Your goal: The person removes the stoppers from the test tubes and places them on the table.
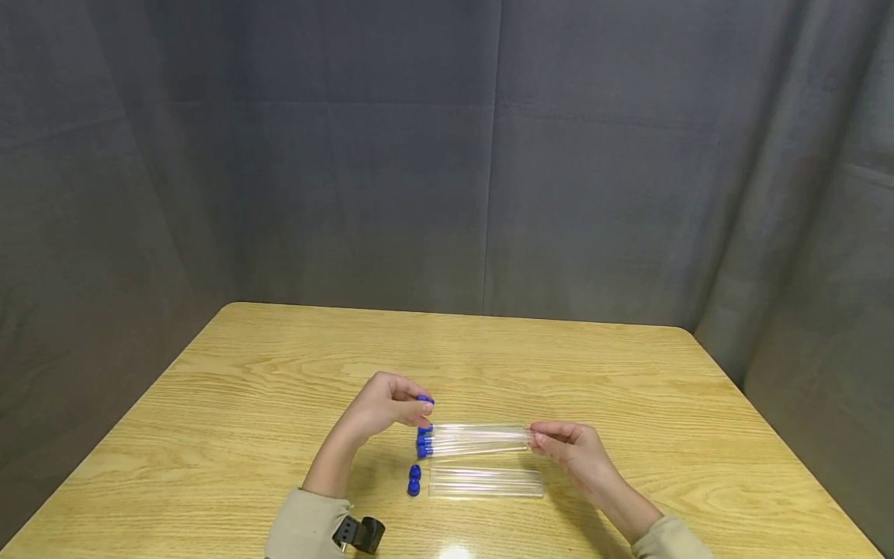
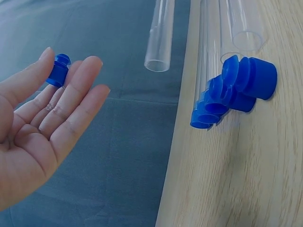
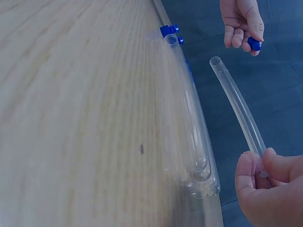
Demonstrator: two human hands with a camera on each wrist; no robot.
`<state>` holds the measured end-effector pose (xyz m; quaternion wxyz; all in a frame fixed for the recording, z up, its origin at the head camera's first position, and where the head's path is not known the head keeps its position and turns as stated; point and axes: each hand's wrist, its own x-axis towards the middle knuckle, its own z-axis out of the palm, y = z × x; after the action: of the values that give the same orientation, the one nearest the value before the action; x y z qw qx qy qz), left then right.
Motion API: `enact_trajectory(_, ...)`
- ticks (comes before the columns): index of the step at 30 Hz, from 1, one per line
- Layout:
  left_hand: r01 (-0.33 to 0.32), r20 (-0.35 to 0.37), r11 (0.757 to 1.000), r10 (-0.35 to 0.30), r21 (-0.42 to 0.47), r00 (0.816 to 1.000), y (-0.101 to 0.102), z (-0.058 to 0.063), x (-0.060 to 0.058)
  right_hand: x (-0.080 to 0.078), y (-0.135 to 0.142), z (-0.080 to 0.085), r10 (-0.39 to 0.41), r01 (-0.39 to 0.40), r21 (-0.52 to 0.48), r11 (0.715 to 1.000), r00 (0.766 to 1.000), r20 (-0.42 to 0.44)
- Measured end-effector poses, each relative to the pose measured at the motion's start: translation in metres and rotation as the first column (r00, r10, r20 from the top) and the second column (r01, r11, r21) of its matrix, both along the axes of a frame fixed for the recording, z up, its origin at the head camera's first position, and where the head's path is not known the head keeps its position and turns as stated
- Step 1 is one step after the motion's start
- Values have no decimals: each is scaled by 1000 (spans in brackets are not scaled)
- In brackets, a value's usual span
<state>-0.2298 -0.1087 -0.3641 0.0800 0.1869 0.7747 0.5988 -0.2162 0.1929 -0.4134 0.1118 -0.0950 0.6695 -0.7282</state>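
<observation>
My left hand pinches a small blue cap between thumb and fingertips, raised above the table. The right hand grips a clear plastic test tube near one end, held in the air. That tube's other end is an open mouth pointing toward the left hand, with a gap between it and the cap. Below the held tube, several tubes with blue caps on their left ends lie side by side. Nearer me lie more clear tubes, uncapped, with loose blue caps at their left.
Everything lies on a wooden table with light grain. A grey curtain hangs behind and around it. A black camera strap sits on the left wrist over a beige sleeve.
</observation>
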Motion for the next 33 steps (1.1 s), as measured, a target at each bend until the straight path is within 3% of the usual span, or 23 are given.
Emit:
enact_trajectory(9, -1, -2, 1000, 1, -6, 1000, 1, 2, 2, 0, -1, -4, -17, 16, 112, 994, 1000, 2)
enact_trajectory(33, -10, 24, 1000, 10, -3, 1000, 0, 1, 2, 0, 1, -9, 40, -38, 136, 990, 999, -8)
